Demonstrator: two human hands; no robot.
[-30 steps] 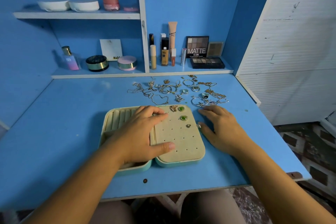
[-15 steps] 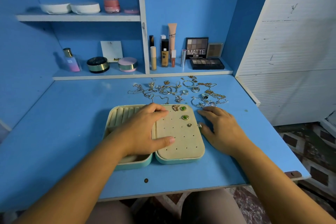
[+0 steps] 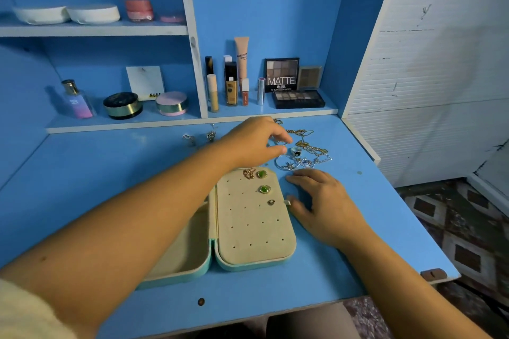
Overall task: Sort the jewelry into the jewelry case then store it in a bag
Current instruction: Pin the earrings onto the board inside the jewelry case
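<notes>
The teal jewelry case (image 3: 248, 264) lies open on the blue desk, showing its beige lining. Its right panel holds a gold earring (image 3: 249, 173), two green earrings (image 3: 261, 174) and one small stud (image 3: 271, 202). My left forearm hides much of the left compartment. Loose chains and rings form a pile (image 3: 308, 154) behind the case. My left hand (image 3: 253, 143) reaches over the pile, thumb and forefinger pinching a small silver ring (image 3: 281, 142). My right hand (image 3: 322, 201) rests on the desk beside the case's right edge, fingers spread. No bag is in view.
Two small jewelry pieces (image 3: 199, 137) lie apart at the back left of the desk. A low shelf (image 3: 192, 120) behind holds a perfume bottle (image 3: 77, 100), compacts, makeup tubes and an eyeshadow palette (image 3: 298, 98). A white slatted panel (image 3: 429, 77) stands at the right.
My left hand has lifted off the case and reached forward to the jewelry pile, closing on a ring. My right hand has stayed beside the case.
</notes>
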